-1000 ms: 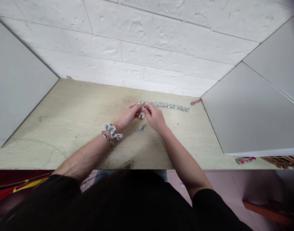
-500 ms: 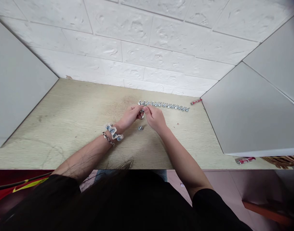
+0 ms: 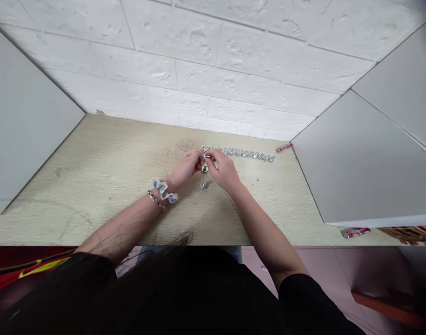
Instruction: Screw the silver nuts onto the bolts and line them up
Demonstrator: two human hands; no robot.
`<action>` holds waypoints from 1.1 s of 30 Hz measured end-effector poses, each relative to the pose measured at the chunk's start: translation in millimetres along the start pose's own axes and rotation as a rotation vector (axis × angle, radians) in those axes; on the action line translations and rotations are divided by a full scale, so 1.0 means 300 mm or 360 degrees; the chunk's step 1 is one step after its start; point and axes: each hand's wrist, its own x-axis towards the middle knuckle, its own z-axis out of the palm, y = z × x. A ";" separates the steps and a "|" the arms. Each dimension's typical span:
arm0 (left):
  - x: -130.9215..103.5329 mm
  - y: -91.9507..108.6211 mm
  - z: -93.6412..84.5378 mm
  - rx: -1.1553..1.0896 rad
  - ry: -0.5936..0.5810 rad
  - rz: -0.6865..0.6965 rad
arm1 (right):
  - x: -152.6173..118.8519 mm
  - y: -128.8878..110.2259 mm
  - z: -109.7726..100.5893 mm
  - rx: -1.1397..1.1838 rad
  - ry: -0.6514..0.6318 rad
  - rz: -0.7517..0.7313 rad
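Between my two hands is a small silver bolt [image 3: 206, 157], lying roughly sideways. My left hand [image 3: 188, 168] pinches its left end, and the fingertips of my right hand [image 3: 224, 170] close on its right end. Just below the fingers a second silver bolt [image 3: 204, 168] shows on the board, close to my left fingertips. Nearer to me lies another bolt [image 3: 203, 185], apart from both hands. Behind my hands runs a row of several silver bolts [image 3: 244, 153] with wide flat heads or washers, shanks pointing up. My right fingers partly hide the row's left part.
The pale wooden board [image 3: 122, 158] ends at a white brick-pattern wall [image 3: 199, 74]. Grey panels stand at left [image 3: 28, 116] and right [image 3: 352, 163]. A red battery [image 3: 284, 147] lies by the right panel, another battery [image 3: 356, 232] near the front edge, beside brown sticks [image 3: 404, 234].
My right fingers have opened a little and shifted, so the held bolt shows more. The second bolt beneath the fingers is also more visible. The row and the nearer bolt stay put.
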 end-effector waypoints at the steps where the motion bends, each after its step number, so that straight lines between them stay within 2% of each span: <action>1: 0.000 -0.001 0.001 0.0010 -0.0008 0.0002 | 0.000 -0.003 -0.002 0.0001 -0.0005 0.0012; 8: 0.001 -0.008 -0.005 0.0100 -0.0109 0.0013 | -0.001 -0.017 -0.011 -0.0002 -0.0049 0.0035; 16: -0.003 -0.002 -0.004 0.0095 -0.0191 -0.0056 | -0.006 -0.034 -0.021 -0.0052 -0.0035 0.0186; 23: 0.010 0.004 -0.013 -0.0089 -0.0004 -0.0087 | -0.006 -0.020 -0.004 -0.0073 0.0014 -0.0022; 33: 0.004 0.002 -0.011 -0.0001 -0.0093 -0.0062 | 0.002 -0.007 -0.005 -0.0072 -0.0027 -0.0048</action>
